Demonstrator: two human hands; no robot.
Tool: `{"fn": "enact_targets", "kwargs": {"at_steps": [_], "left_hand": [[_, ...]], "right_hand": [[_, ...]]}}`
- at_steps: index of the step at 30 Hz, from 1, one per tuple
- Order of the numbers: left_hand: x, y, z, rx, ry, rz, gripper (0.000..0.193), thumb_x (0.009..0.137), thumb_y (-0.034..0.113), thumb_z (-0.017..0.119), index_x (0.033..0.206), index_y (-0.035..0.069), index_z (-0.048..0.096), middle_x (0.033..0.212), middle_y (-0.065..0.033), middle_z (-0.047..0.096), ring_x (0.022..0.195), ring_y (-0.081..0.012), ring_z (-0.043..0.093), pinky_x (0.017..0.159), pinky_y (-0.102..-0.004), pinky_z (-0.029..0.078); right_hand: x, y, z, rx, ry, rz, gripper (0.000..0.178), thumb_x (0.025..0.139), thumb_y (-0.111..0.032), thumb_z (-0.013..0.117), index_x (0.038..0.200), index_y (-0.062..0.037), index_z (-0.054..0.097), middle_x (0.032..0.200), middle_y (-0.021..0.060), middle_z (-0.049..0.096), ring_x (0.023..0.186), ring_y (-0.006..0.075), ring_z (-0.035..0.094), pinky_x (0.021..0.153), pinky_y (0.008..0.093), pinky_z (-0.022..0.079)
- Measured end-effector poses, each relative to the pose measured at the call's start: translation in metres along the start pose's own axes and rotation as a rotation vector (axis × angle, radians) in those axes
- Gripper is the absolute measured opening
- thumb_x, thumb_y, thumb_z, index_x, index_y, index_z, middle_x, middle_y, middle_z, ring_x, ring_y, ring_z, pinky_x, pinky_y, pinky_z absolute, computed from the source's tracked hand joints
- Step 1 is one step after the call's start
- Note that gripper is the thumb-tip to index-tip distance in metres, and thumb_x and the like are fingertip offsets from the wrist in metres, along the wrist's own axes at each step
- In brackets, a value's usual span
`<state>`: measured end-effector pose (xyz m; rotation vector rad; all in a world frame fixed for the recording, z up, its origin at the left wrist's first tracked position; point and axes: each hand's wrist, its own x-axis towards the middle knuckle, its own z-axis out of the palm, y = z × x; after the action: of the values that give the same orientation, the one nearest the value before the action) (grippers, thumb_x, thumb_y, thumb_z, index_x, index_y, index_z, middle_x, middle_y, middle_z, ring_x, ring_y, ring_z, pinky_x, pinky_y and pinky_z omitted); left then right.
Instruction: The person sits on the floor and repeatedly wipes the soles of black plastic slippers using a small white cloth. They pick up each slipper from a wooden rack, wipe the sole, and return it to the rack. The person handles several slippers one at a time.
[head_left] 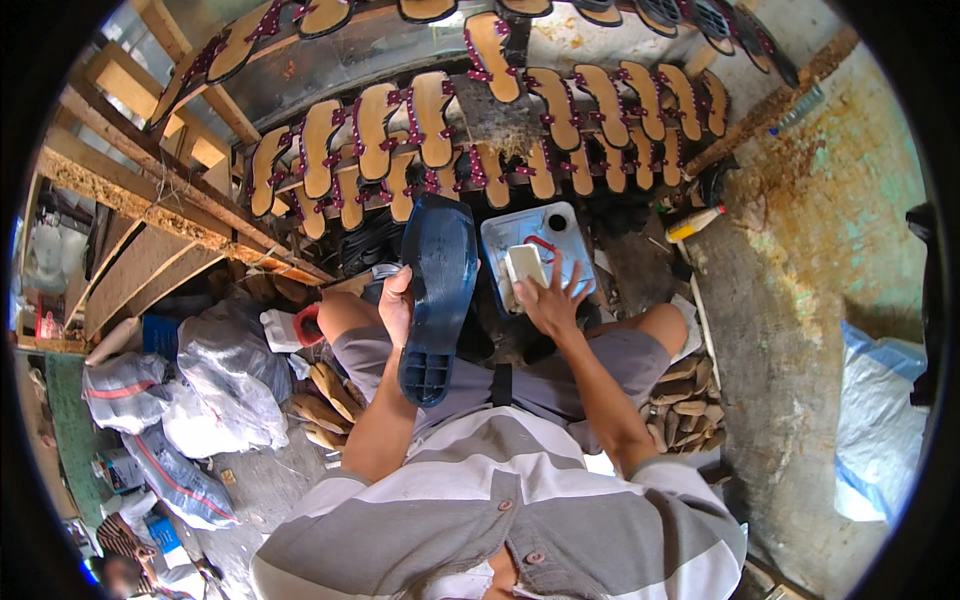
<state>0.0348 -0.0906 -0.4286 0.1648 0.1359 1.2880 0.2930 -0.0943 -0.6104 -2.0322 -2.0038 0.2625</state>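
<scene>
My left hand (397,305) grips a dark blue-black shoe sole (437,290) by its left edge. The sole stands lengthwise in front of me, with a ribbed, hollowed heel at its lower end. Over a light blue plastic tray (569,222), my right hand (552,305) has a whitish rectangular block (525,263) between thumb and index finger; its other fingers are spread. What lies under the block is hidden. A red curved handle or strip (543,243) shows just beyond it, and a round dark opening (557,222) is near the tray's far edge.
Sandals with dotted dark-red straps (377,130) line racks ahead. Wooden beams (180,215) stand at left above plastic bags (230,350). Wooden shoe lasts (335,395) lie beside both my legs. A yellow bottle (695,224) and a white-blue sack (880,420) are at right.
</scene>
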Motion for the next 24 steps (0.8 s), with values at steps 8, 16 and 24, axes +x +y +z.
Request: {"fn": "enact_targets", "kwargs": {"at_steps": [8,16,24], "left_hand": [[-0.008,-0.01,0.015,-0.078,-0.015,-0.109,0.071,0.091,0.025,0.064,0.147,-0.012,0.042,0.146,-0.0312,0.052,0.134,-0.0479,0.052,0.12,-0.0541,0.038],[-0.004,-0.015,0.024,0.043,0.046,-0.108,0.056,0.098,0.033,0.056,0.136,-0.008,0.056,0.125,-0.0218,0.069,0.105,-0.0325,0.072,0.092,-0.043,0.06],[0.026,-0.004,0.006,-0.155,-0.076,-0.161,0.059,0.099,0.036,0.056,0.14,-0.007,0.053,0.133,-0.0235,0.065,0.114,-0.0359,0.069,0.101,-0.0488,0.056]], "right_hand": [[0.021,-0.047,-0.13,1.581,-0.219,0.309,0.062,0.108,-0.047,0.04,0.144,0.0003,0.055,0.091,0.003,0.071,0.116,0.0164,0.053,0.118,0.042,0.022],[0.061,-0.121,-0.172,1.574,-0.038,-0.23,0.06,0.109,-0.042,0.038,0.122,0.0057,0.072,0.148,0.0136,0.057,0.156,0.0228,0.022,0.125,0.0422,0.014],[-0.019,-0.152,-0.127,0.873,0.49,-0.377,0.042,0.104,-0.037,0.045,0.113,-0.0186,0.081,0.167,0.0228,0.026,0.149,0.0468,0.019,0.122,0.0536,0.009]]}}
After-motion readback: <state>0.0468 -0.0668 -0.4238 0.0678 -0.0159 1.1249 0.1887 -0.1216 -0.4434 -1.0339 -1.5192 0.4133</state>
